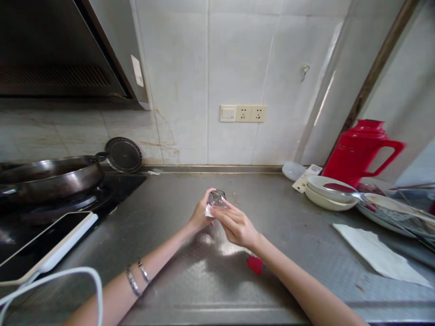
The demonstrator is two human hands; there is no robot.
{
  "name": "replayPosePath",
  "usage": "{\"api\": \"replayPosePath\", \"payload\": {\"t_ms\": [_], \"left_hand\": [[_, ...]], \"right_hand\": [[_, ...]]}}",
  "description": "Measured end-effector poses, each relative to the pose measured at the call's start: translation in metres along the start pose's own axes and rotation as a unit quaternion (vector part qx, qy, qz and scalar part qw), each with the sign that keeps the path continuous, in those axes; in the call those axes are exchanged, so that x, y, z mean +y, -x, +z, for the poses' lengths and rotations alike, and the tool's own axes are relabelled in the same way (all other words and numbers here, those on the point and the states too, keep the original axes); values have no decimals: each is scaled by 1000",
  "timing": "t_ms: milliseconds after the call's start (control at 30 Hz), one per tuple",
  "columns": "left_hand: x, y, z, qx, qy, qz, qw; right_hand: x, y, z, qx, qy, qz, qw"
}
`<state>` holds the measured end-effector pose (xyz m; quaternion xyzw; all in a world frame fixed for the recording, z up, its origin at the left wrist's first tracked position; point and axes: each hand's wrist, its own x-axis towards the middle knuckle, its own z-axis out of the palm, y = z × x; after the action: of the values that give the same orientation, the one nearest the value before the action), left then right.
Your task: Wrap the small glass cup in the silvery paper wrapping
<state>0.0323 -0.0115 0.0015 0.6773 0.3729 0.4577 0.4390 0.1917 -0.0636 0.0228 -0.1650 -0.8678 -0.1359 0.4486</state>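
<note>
My left hand [201,213] is closed around a small clear glass container [216,198], which it holds above the steel counter. Fingers of my right hand [239,225] press a small piece of white tissue [208,210] to the container's near side. Much of the container is covered by my fingers, so whether it is a cup or a jar cannot be made out. A small red thing [254,265] lies on the counter beside my right forearm; its kind is unclear.
On the left are a steel pan [50,179] on the stove, a phone [44,244] and a white cable [78,270]. To the right stand stacked bowls [329,201], a red thermos jug [360,151] and a plate [384,217]. A white paper sheet [380,253] lies nearer me.
</note>
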Motion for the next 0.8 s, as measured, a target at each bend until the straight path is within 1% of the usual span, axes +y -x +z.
{"api": "replayPosePath", "payload": {"t_ms": [67,167,233,300,400,500,600,667,733,800], "left_hand": [[4,-1,2,2,5,-16,1000],[12,1,5,9,18,-34,999],[17,4,8,-3,41,-37,998],[21,7,9,-19,69,-45,996],[24,9,10,-29,105,-62,992],[26,9,11,-19,131,-74,989],[26,8,10,-2,133,-90,987],[25,7,10,0,136,-94,986],[23,6,8,-8,139,-99,985],[21,6,7,-21,140,-104,984]], "right_hand": [[8,3,-3,29,8,21,999],[22,5,-6,77,14,91,993],[28,6,-6,102,1,139,985],[31,6,-3,106,-19,166,980],[29,7,0,101,-38,160,981],[24,8,2,88,-43,136,986],[19,8,2,70,-48,124,989],[17,7,2,68,-52,116,990],[18,6,2,89,-51,128,986],[21,5,1,132,-37,177,975]]}}
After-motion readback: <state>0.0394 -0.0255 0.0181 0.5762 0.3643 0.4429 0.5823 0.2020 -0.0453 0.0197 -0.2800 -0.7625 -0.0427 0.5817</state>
